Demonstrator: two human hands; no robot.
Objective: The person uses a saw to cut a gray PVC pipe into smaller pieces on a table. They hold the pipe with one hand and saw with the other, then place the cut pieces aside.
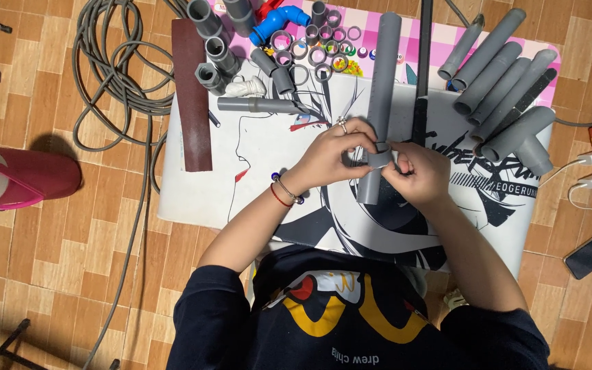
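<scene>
Left hand [329,152] pinches a short grey ring [380,158] w/ fingers curled shut on it; your right hand [419,173] grips the same ring from the other side, also closed. Head view: ring sits at the lower part of a long grey PVC pipe [382,89] lying on the printed board [255,171]. Looks like you're fitting ring to pipe. Next prob needs straight alignment and firm, even push. Loose rings [313,51] and cut pipes [498,68] lie further up the board.
</scene>
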